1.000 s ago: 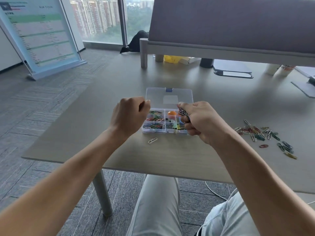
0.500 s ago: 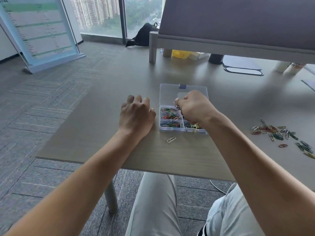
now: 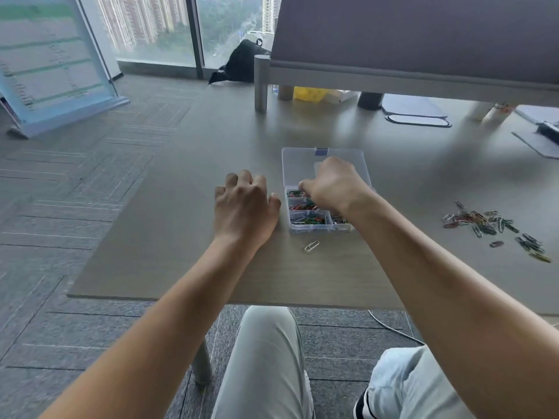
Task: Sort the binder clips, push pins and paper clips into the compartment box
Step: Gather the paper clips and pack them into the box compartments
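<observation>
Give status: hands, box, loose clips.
Left hand curled, resting on table beside box. Right hand over box, grip hidden. Clip pile unsorted, one clip in front.

The compartment box (image 3: 325,228) was clear, glossy plastic, its open lid (image 3: 298,167) equally transparent. The desk (image 3: 187,237) showed a matt, grey-brown wood-grain laminate. Loose paper clips (image 3: 496,229) had coloured, plastic-looking coatings; a single clip (image 3: 311,246) looked bare, shiny metal. The partition (image 3: 423,31) wore matt grey cloth. The trousers (image 3: 266,364) were pale woven fabric.
</observation>
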`<state>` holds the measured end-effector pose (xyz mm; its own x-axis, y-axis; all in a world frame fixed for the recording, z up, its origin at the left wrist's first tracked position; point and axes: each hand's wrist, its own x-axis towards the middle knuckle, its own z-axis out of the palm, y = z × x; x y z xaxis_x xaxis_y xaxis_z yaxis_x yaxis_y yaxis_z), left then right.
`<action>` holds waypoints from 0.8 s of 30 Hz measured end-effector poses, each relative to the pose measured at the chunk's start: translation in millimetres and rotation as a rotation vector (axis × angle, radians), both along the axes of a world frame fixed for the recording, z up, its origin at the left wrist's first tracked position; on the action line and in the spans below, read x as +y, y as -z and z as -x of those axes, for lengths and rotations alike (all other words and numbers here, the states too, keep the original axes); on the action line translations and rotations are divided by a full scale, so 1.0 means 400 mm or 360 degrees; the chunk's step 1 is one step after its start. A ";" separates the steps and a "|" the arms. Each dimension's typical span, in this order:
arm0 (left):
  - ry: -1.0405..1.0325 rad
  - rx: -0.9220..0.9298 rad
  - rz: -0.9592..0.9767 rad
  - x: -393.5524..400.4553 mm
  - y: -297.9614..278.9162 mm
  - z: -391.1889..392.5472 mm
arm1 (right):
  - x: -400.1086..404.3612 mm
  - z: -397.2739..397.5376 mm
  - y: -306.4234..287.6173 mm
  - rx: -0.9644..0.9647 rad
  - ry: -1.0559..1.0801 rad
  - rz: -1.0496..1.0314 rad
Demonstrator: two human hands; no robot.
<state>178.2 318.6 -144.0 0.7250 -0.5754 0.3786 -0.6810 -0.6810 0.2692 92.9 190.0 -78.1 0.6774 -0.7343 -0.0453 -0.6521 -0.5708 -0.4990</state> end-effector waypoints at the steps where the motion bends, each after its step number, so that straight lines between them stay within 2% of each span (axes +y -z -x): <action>1: 0.0002 0.0008 0.0002 0.000 -0.001 -0.001 | -0.003 -0.002 0.002 -0.0007 0.0015 -0.0015; 7: 0.0005 0.0046 0.0027 -0.001 -0.001 -0.005 | -0.017 -0.012 0.009 -0.0068 0.0056 0.0060; 24: 0.0004 0.0000 -0.0004 0.001 0.007 -0.002 | 0.002 -0.010 0.064 -0.0430 -0.0159 0.0432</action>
